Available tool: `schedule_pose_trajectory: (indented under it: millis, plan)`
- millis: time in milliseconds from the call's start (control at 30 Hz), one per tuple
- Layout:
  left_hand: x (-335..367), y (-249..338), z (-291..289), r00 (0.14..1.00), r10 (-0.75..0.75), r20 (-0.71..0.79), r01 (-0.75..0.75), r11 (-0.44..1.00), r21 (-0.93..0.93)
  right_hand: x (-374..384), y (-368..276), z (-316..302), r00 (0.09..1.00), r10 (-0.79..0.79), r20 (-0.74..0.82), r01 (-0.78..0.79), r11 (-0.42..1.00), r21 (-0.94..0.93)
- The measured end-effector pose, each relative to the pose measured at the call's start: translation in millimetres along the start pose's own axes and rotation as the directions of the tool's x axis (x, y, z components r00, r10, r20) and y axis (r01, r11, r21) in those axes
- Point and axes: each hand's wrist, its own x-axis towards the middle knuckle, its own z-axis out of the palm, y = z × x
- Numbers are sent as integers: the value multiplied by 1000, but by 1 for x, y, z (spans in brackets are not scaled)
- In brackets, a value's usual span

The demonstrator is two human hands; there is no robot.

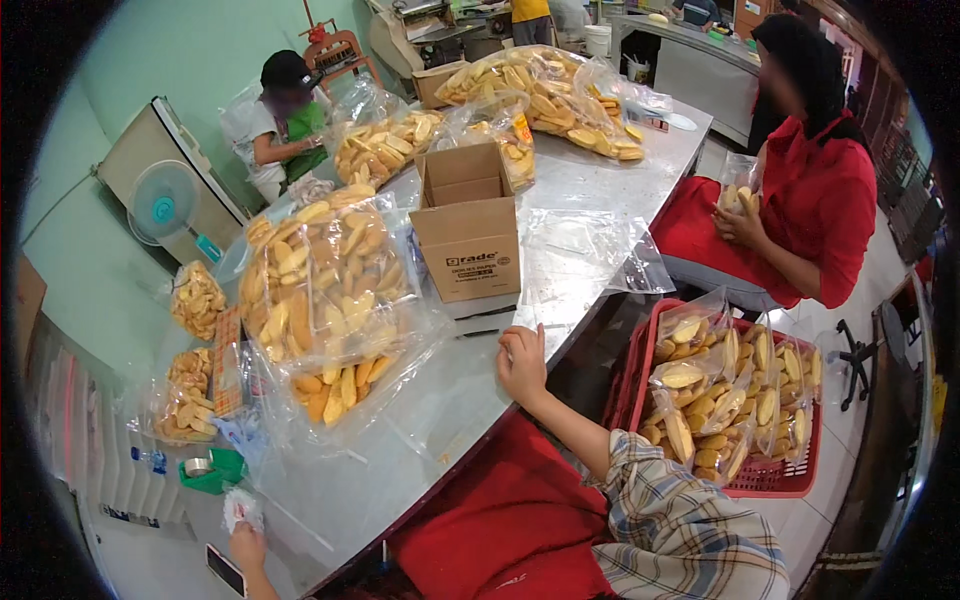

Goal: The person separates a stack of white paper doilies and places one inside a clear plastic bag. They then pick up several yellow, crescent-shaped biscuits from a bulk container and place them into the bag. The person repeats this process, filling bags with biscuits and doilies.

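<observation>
At the lower left, my left hand [247, 545] is closed on a small white packet [241, 508], near the table's edge. What the packet contains does not show. Beside it stands a green tape dispenser [213, 470], and a phone [225, 570] lies close to my wrist. My right hand [522, 372] rests on the metal table [440, 400] near its front edge, fingers partly bent and one stretched forward. Just beyond it lie thin dark tools [486, 322] and flat clear plastic bags [570, 245]. A big open bag of yellow bread slices [325, 290] lies between my hands.
An open cardboard box [466, 250] stands mid-table. More bagged bread slices [545, 95] cover the far end. A red crate [735, 490] of filled bags is at my right. One co-worker [825, 200] sits at the right holding a bag; another [285, 130] is at the far left.
</observation>
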Motion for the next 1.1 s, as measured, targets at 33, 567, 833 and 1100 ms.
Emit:
schedule_pose_trajectory:
  millis: [33, 567, 833, 1100]
  plan:
    - [-2, 3, -1, 997, 11, -73, -3, 995, 103, 0, -2, 1, 1000, 8, 1, -8, 1000, 1]
    - [36, 5, -80, 932, -278, -233, 261, 960, -102, 0, 0, -1, 1000, 20, 23, -20, 1000, -5]
    - [13, -45, -83, 980, -55, -191, 70, 995, 75, -1, -3, 5, 999, 7, 40, -8, 1000, 24]
    - [35, 3, -109, 976, -83, -200, 58, 990, -127, 1, 4, -4, 998, -10, 59, 11, 1000, -26]
